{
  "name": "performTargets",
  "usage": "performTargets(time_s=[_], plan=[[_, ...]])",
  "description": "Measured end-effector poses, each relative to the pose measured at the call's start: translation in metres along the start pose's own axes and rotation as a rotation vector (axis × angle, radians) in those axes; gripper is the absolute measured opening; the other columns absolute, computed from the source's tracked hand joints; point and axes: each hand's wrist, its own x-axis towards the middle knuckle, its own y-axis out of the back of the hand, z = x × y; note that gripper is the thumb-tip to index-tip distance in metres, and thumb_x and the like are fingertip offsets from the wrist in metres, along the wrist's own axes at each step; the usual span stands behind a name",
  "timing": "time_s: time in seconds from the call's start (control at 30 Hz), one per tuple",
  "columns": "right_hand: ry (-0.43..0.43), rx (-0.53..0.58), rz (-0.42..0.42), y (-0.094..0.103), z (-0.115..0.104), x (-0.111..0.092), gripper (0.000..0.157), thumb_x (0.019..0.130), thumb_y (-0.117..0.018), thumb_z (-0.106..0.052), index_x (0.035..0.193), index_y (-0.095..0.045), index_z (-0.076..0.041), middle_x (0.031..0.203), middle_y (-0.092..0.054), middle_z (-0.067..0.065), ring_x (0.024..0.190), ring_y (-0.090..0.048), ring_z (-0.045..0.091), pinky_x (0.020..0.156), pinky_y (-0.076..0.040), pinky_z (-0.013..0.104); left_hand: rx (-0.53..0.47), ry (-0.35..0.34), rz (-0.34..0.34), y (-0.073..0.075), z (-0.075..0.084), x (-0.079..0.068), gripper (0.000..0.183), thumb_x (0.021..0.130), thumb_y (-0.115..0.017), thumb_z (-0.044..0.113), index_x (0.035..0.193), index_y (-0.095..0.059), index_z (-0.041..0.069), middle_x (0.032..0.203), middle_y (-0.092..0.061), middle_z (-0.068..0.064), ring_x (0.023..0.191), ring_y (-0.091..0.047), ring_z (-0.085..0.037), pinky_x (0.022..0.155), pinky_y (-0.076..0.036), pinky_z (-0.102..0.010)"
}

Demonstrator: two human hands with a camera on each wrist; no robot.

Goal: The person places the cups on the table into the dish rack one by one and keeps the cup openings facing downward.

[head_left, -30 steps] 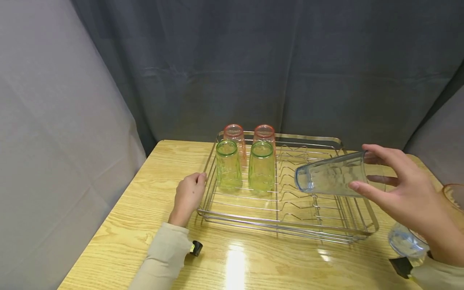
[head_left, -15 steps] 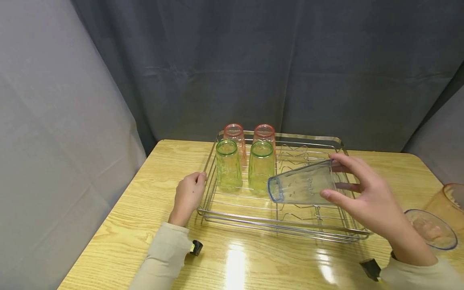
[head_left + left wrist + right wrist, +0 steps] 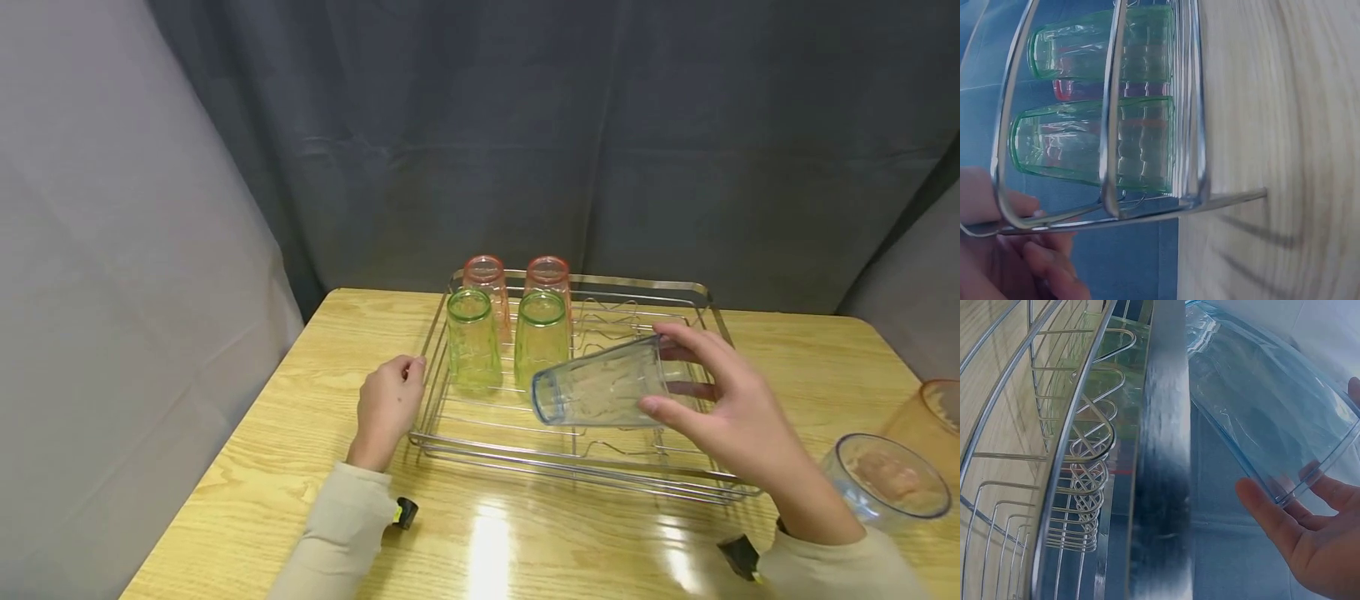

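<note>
My right hand (image 3: 731, 408) holds a clear blue drinking glass (image 3: 600, 387) near its open rim, thumb on one side and fingers on the other. The glass lies almost on its side in the air over the wire dish rack (image 3: 510, 451), its base pointing left and slightly down. In the right wrist view the same glass (image 3: 1266, 400) shows beyond the rack's flat rail. My left hand (image 3: 386, 408) grips the rack's left rim, and its fingers (image 3: 1054, 269) curl by the rail. Two green glasses (image 3: 472, 346) stand upside down in the rack's left half, partly hiding two red-rimmed glasses (image 3: 483, 273) behind.
On the table (image 3: 300, 467) at the right, another blue glass (image 3: 892, 483) stands upright beside an orange glass (image 3: 926, 429). Wavy wire dividers (image 3: 1094, 450) rise in the rack's right half. Dark curtain (image 3: 480, 150) hangs behind, with pale cloth (image 3: 127, 250) at the left.
My right hand has carried the blue glass leftward and a little down over the rack, slowing in the last half second. My left hand stays at the rack's rim.
</note>
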Motion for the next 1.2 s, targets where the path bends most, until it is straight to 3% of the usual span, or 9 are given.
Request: performTargets(time_s=[0.23, 0.4, 0.5, 0.6, 0.73, 0.87, 1.07, 1.17, 1.2], plan=[[0.023, 0.004, 0.004, 0.0, -0.004, 0.005, 0.077, 0.076, -0.08, 0.004, 0.144, -0.05, -0.015, 0.127, -0.052, -0.018, 0.114, -0.051, -0.006, 0.083, -0.049, 0.004, 0.154, -0.159, 0.11, 0.017, 0.003, -0.003, 0.036, 0.102, -0.05, 0.035, 0.118, -0.069, 0.009, 0.092, -0.067, -0.007, 0.067, -0.058, -0.021, 0.054, -0.042, -0.029], [0.036, -0.005, 0.01, 0.003, -0.006, 0.006, 0.077, 0.075, -0.081, 0.004, 0.144, -0.05, -0.014, 0.125, -0.052, -0.018, 0.115, -0.051, -0.006, 0.083, -0.049, 0.004, 0.104, -0.313, 0.165, 0.029, 0.027, -0.016, 0.031, 0.099, -0.058, 0.03, 0.12, -0.068, 0.009, 0.104, -0.067, -0.008, 0.086, -0.062, -0.026, 0.069, -0.049, -0.037], [0.042, 0.012, 0.008, 0.003, -0.007, 0.006, 0.077, 0.075, -0.081, 0.005, 0.143, -0.05, -0.013, 0.126, -0.053, -0.017, 0.114, -0.053, -0.005, 0.083, -0.049, 0.004, 0.115, -0.467, 0.109, 0.031, 0.047, -0.03, 0.038, 0.093, -0.069, 0.029, 0.125, -0.065, 0.01, 0.109, -0.066, -0.006, 0.095, -0.063, -0.025, 0.077, -0.052, -0.039], [0.06, 0.047, 0.007, 0.002, -0.009, 0.007, 0.076, 0.075, -0.079, 0.008, 0.143, -0.051, -0.011, 0.126, -0.055, -0.015, 0.114, -0.055, -0.004, 0.083, -0.051, 0.006, 0.192, -0.647, 0.027, 0.028, 0.061, -0.045, 0.06, 0.083, -0.08, 0.033, 0.134, -0.058, 0.011, 0.121, -0.063, -0.006, 0.11, -0.061, -0.023, 0.089, -0.054, -0.04], [0.087, 0.108, 0.01, 0.001, -0.012, 0.008, 0.072, 0.076, -0.076, 0.012, 0.142, -0.05, -0.006, 0.125, -0.058, -0.011, 0.114, -0.057, -0.001, 0.081, -0.053, 0.009, 0.258, -0.771, -0.089, 0.022, 0.072, -0.058, 0.084, 0.078, -0.082, 0.045, 0.146, -0.044, 0.013, 0.137, -0.056, -0.005, 0.126, -0.056, -0.023, 0.102, -0.051, -0.041], [0.108, 0.198, 0.005, 0.0, -0.014, 0.009, 0.068, 0.079, -0.074, 0.01, 0.141, -0.048, -0.001, 0.125, -0.061, -0.007, 0.114, -0.059, 0.002, 0.08, -0.054, 0.012, 0.189, -0.736, -0.187, 0.019, 0.078, -0.064, 0.093, 0.078, -0.081, 0.049, 0.152, -0.035, 0.014, 0.143, -0.054, -0.006, 0.123, -0.058, -0.021, 0.102, -0.051, -0.042], [0.131, 0.314, -0.021, -0.005, -0.013, 0.008, 0.066, 0.081, -0.073, 0.007, 0.141, -0.046, 0.001, 0.126, -0.06, -0.002, 0.114, -0.06, 0.004, 0.08, -0.055, 0.014, 0.062, -0.564, -0.383, 0.018, 0.081, -0.065, 0.095, 0.088, -0.068, 0.055, 0.159, -0.01, 0.028, 0.15, -0.048, -0.005, 0.103, -0.066, -0.017, 0.091, -0.053, -0.04], [0.135, 0.383, -0.064, -0.007, -0.011, 0.009, 0.065, 0.084, -0.072, 0.005, 0.142, -0.045, -0.003, 0.126, -0.058, -0.001, 0.114, -0.059, 0.005, 0.081, -0.055, 0.015, 0.0, -0.551, -0.412, 0.018, 0.079, -0.064, 0.09, 0.091, -0.063, 0.055, 0.159, -0.009, 0.03, 0.124, -0.064, -0.006, 0.076, -0.064, -0.018, 0.077, -0.053, -0.035], [0.134, 0.407, -0.084, -0.007, -0.011, 0.009, 0.065, 0.084, -0.072, 0.004, 0.143, -0.044, -0.003, 0.127, -0.057, -0.001, 0.114, -0.058, 0.005, 0.08, -0.055, 0.015, -0.026, -0.558, -0.407, 0.017, 0.078, -0.064, 0.088, 0.092, -0.063, 0.053, 0.158, -0.011, 0.029, 0.128, -0.062, -0.004, 0.076, -0.063, -0.016, 0.077, -0.053, -0.033]])
